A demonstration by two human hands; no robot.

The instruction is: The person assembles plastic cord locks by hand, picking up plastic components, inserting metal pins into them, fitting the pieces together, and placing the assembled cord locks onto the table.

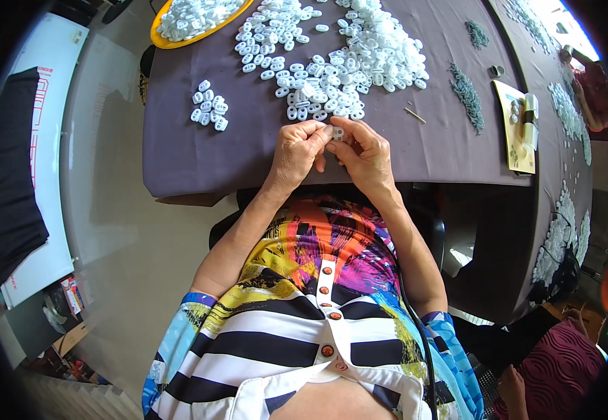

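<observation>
Just over the table's near edge, my left hand (295, 155) and my right hand (369, 157) meet with fingertips pinched. Between them is a small white plastic piece (338, 132), oval with two holes, partly covered by the fingers. Directly beyond my fingers spreads a large loose heap of similar white two-hole pieces (388, 59), its near end almost at my fingertips. Off to the left lies a small separate group of white pieces (209, 106).
A yellow tray (156, 35) piled with white pieces stands far left on the dark-clothed table (199, 154). To the right are a thin stick (414, 115), small grey-green piles (466, 98) and a yellow card (521, 157) under a white cylinder. Other people sit along the right side.
</observation>
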